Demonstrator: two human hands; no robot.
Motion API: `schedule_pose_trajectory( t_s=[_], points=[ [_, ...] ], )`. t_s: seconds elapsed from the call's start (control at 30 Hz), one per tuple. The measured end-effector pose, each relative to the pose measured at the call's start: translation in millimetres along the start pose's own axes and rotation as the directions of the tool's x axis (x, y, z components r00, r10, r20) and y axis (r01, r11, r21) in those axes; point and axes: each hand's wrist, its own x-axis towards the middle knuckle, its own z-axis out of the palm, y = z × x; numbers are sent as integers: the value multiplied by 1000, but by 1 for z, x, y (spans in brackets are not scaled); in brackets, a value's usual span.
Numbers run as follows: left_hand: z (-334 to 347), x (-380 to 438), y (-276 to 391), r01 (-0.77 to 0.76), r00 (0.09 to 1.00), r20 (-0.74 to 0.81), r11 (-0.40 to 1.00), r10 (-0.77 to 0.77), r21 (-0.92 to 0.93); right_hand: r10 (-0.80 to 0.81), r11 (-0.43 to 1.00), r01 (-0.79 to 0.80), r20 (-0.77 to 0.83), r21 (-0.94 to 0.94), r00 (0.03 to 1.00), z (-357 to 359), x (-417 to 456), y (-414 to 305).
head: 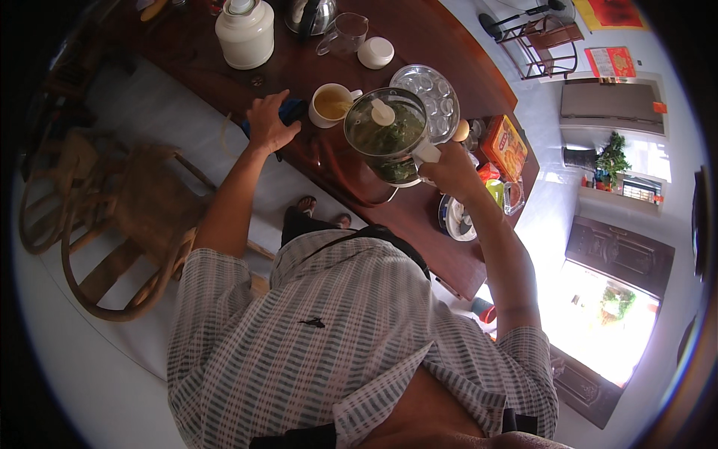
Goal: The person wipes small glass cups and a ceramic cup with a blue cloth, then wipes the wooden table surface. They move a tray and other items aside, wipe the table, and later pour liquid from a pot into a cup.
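Note:
My right hand (457, 171) grips the pale handle of a glass kettle (387, 126) filled with green leaves in liquid. Its glass lid has a cream knob, and the kettle tilts left toward a white mug (318, 115). Yellowish liquid runs from the kettle into the mug, which is well filled. To the mug's left, my left hand (272, 124) has its fingers spread and holds nothing I can make out. Just beyond that hand lies a dark blue and black object (291, 110), partly hidden; whether they touch is unclear.
On the dark wooden table (297, 67) stand a cream vacuum jug (245, 36), a glass pitcher (348, 33), a white lidded jar (376, 53) and a steel kettle (308, 14). A tray (405, 73) of small glasses, a red tin (505, 147) and packets sit right. Wooden chairs (140, 207) stand left.

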Motion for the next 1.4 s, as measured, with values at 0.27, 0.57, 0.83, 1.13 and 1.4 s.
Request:
schedule_pose_trajectory(
  t_s=[0.27,0.57,0.83,1.13,1.4],
  points=[
    [2,-7,36,-50,998,32,998,50,23,-54,998,53,-28,-18,998,-2,2,-8],
    [19,16,51,-143,989,-61,982,137,-120,-31,999,31,-10,-8,999,3,6,-10],
    [2,51,56,-259,966,-35,937,258,-234,49,999,-49,-58,1,997,7,9,-20],
    [0,93,29,-288,934,135,919,332,-268,102,994,-106,-129,-23,986,10,18,-54],
    [-31,92,-3,-272,924,259,960,280,-69,148,989,-149,-137,0,980,2,17,-71]
  ],
)
